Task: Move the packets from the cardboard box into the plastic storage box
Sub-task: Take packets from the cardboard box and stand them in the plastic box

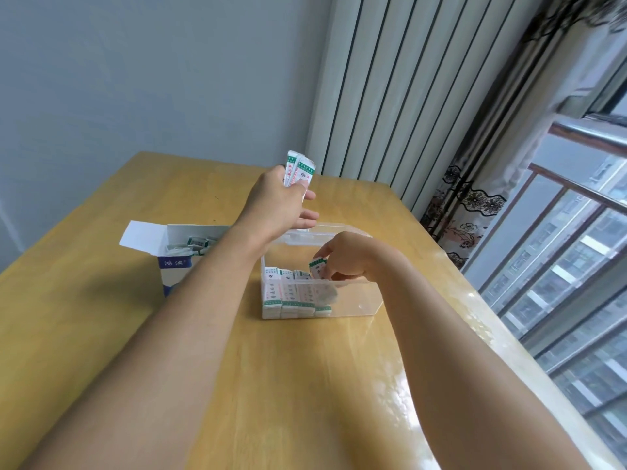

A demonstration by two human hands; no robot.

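Observation:
A clear plastic storage box [353,300] stands mid-table, with several white-and-green packets [288,296] upright in a row at its left end. My right hand [346,256] reaches into the box and pinches one packet [317,268] beside that row. My left hand [274,201] is raised above and behind the box, gripping a small bunch of packets [300,169] that stick up from its fingers. The white-and-blue cardboard box [176,262] stands open to the left, with more packets [196,244] inside; my left forearm hides its right side.
The wooden table [101,317] has a glossy right edge near a window with a railing [576,130]. A patterned curtain [468,205] and a ribbed white radiator [390,96] stand behind the table's far right corner.

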